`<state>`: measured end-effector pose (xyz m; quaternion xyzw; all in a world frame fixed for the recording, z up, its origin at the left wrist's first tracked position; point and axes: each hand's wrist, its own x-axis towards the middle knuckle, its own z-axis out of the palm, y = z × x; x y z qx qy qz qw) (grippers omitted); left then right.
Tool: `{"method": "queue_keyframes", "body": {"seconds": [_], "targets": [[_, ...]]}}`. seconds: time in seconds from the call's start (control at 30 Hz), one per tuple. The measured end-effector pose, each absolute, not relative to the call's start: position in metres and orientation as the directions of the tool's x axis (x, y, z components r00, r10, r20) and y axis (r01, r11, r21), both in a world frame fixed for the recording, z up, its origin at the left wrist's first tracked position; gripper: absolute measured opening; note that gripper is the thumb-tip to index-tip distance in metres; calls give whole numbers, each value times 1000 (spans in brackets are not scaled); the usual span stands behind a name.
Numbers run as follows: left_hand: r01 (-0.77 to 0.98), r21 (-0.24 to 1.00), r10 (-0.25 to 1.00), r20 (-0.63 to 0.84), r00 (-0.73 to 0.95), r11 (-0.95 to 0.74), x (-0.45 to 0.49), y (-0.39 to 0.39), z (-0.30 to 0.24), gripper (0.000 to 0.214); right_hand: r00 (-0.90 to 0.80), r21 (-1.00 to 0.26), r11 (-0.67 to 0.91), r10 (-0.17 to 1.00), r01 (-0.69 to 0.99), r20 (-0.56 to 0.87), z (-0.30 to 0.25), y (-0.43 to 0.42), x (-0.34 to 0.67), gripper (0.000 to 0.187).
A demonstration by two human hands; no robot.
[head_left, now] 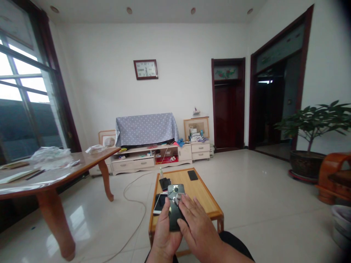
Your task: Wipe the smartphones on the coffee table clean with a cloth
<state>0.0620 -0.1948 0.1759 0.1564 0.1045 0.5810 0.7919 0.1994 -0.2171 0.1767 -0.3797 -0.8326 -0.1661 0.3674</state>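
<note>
My left hand (165, 228) is wrapped round a black phone (174, 190) and holds it upright from below, over the low wooden table (204, 199). My right hand (196, 223) lies over the phone's right side, and its fingertips pinch a small grey thing (178, 197) against the screen. I cannot make out what that thing is. On the table behind the held phone lie a white phone (159, 203), a dark phone (165, 183) and another black phone (192, 175).
A large reddish table (55, 175) with plastic wrap and papers stands at left. A cable (134, 201) trails across the tiled floor from the TV cabinet (150, 157). A potted plant (309, 146) and a wooden chair (333, 175) are at right.
</note>
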Motion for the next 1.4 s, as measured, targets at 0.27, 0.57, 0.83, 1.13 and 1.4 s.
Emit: {"method": "queue_keyframes", "body": {"seconds": [0.27, 0.57, 0.83, 1.13, 1.4], "targets": [[-887, 382, 959, 10, 284, 258, 60, -184, 168, 29, -339, -163, 694, 526, 701, 780, 167, -204, 196, 42], [-893, 430, 991, -51, 127, 136, 63, -156, 152, 22, -93, -543, 709, 642, 450, 761, 136, -186, 196, 19], [-895, 442, 992, -126, 8, 63, 70, -135, 153, 24, 110, -954, 268, 953, 131, 283, 119, -170, 209, 20], [-879, 455, 984, -165, 70, 139, 78, -107, 131, 36, 45, -995, 77, 996, -64, 74, 100, -146, 202, 49], [-849, 467, 960, -236, 148, 246, 79, -81, 98, 47, -2, -929, -88, 996, -360, -94, 80, -117, 192, 54]]}}
